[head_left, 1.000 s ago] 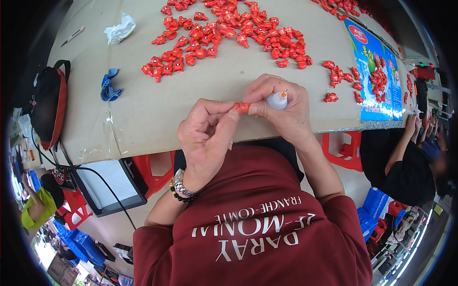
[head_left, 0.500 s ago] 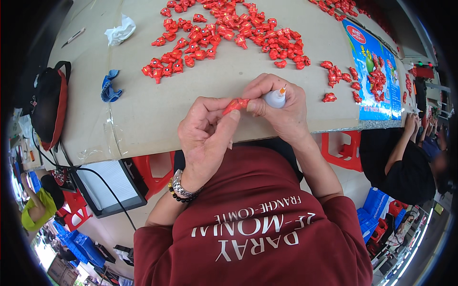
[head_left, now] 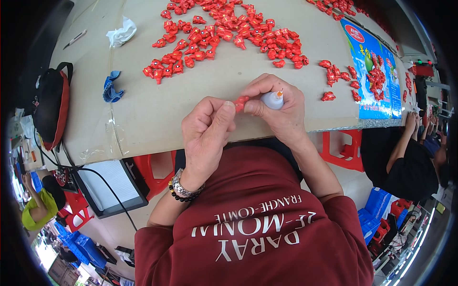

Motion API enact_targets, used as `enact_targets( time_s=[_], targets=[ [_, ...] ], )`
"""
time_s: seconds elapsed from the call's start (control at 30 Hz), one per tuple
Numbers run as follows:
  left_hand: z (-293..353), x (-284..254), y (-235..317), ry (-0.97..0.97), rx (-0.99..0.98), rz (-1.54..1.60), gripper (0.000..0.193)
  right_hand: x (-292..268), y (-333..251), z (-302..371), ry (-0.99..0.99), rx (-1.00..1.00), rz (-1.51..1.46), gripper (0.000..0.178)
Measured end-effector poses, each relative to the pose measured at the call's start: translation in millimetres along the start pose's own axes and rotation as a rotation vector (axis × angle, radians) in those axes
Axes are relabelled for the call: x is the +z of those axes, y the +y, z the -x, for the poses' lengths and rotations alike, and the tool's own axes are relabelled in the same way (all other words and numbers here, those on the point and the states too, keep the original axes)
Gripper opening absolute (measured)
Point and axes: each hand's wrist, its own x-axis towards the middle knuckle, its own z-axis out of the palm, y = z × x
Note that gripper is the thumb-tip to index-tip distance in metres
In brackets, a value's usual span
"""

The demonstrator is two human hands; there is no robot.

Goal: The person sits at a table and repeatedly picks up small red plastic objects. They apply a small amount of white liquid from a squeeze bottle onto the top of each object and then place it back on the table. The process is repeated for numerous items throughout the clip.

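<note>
Between my two hands, over the near edge of the table, is a small red figure piece (head_left: 241, 103). My left hand (head_left: 208, 128) pinches one side of it with thumb and forefinger. My right hand (head_left: 281, 109) grips its other side at the fingertips. Tucked in that same right hand is a small white glue bottle (head_left: 273, 100), its orange-based needle tip pointing up. Part of the red piece is hidden by my fingers. Beyond my hands lies a big loose pile of similar red pieces (head_left: 224, 29), some with eye-like dots.
A crumpled white tissue (head_left: 121, 31), a pen (head_left: 75, 39) and a blue cloth scrap (head_left: 112, 87) lie at left, beside a black-and-red bag (head_left: 51, 102). At right, more red pieces rest on a blue printed sheet (head_left: 377, 105). Red stools (head_left: 344, 148) stand below; a person in black sits right.
My left thumb and fingers have shifted on the red piece, which now shows less on the left side. The bottle stays in my right hand. The view has moved slightly.
</note>
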Motion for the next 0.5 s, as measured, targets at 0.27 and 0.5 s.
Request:
enact_targets(
  time_s=[0.27, 0.5],
  targets=[
    [-0.6, -0.2, 2.0, -0.034, -0.068, 0.058, 0.02, -2.3, 2.1, -0.5, -0.036, -0.037, -0.051, 0.016],
    [-0.3, 0.2, 1.1, -0.029, -0.068, 0.037, 0.02, -4.3, 1.7, -1.0, -0.054, -0.001, -0.071, 0.016]
  ],
)
